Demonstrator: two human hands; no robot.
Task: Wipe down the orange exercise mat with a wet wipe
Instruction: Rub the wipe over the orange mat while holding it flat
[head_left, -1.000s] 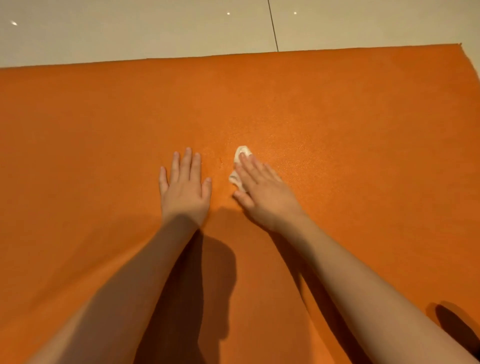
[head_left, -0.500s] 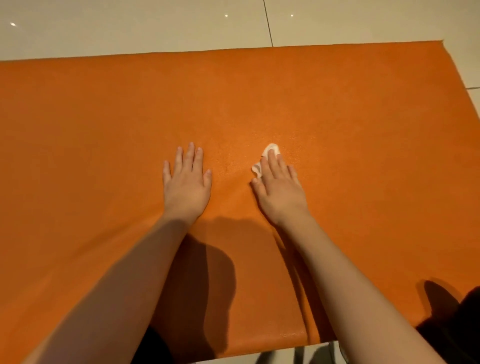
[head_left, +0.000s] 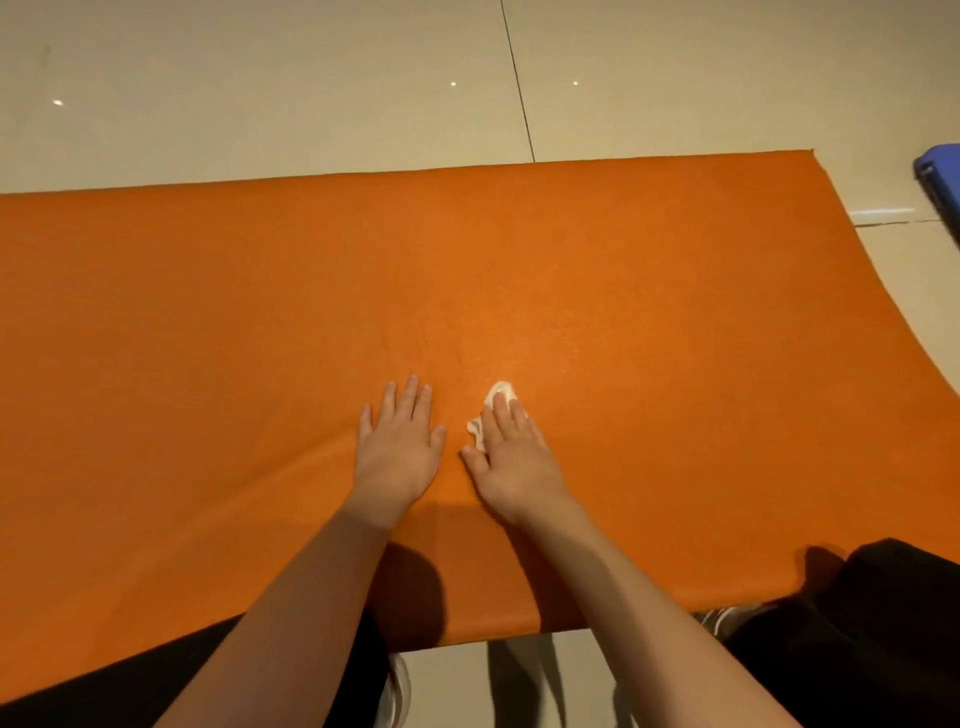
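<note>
Orange mat (head_left: 208, 338), right hand (head_left: 514, 457) pressing wet wipe (head_left: 501, 388)

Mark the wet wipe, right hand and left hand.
wet wipe (head_left: 502, 388): head view, bunched end past the fingertips.
right hand (head_left: 511, 460): head view, back of the hand.
left hand (head_left: 400, 449): head view, back of the hand.

wipe (head_left: 477, 435): mostly hidden under the fingers (head_left: 511, 415) of the right hand (head_left: 514, 462); only white bits show at the fingertips and beside the thumb.
mat (head_left: 260, 338): cut off by the left and right picture edges.
blue thing (head_left: 940, 182): past the mat's far right corner, cut by the edge; unidentifiable.
shoe (head_left: 397, 691): below the mat's near edge, partly behind the left forearm (head_left: 291, 597).
</note>
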